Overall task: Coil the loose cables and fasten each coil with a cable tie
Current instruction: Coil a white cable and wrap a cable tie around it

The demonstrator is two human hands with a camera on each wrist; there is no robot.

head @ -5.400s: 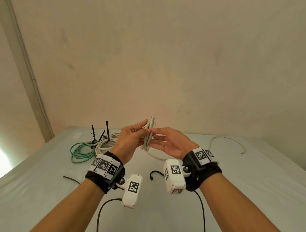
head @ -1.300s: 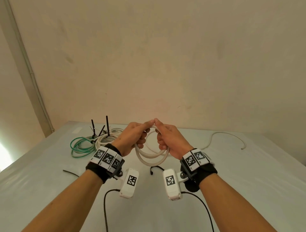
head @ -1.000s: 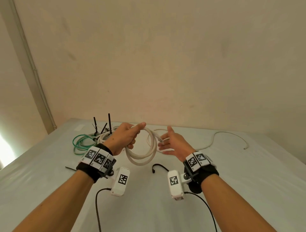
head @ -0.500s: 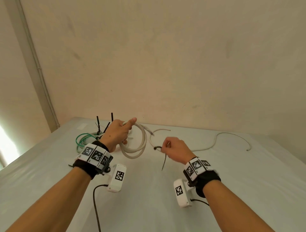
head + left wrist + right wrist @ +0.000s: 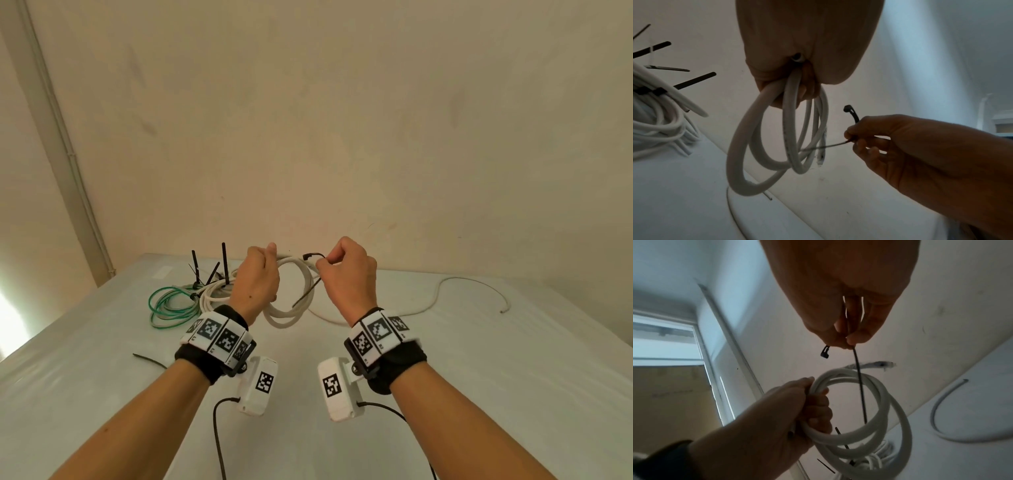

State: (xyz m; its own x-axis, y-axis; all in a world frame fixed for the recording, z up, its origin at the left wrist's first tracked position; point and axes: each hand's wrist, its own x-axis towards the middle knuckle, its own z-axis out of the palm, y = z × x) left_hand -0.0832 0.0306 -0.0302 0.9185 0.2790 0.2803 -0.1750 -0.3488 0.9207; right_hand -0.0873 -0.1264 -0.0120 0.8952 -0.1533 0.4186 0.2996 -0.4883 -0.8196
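My left hand point(image 5: 257, 278) grips a coil of thick white cable point(image 5: 297, 294) at its top, held above the table; the loops hang down from the fist point(image 5: 777, 138) point(image 5: 865, 415). My right hand point(image 5: 344, 274) pinches a black cable tie point(image 5: 310, 284) between thumb and fingers, just right of the coil. The tie's head point(image 5: 847, 109) point(image 5: 825, 352) sticks out above the fingers. Its thin tail point(image 5: 860, 386) points down into the opening of the coil point(image 5: 818, 147).
At the back left of the white table point(image 5: 479, 377) lie a green cable coil point(image 5: 168, 305) and a white bundle point(image 5: 215, 291) with black ties sticking up point(image 5: 224, 263). One loose tie point(image 5: 149, 360) lies left; a loose white cable point(image 5: 469, 291) curves at the right.
My right hand let go of the coil, picked the black tie up from the table and lifted it next to the coil. The left hand kept hold of the coil.
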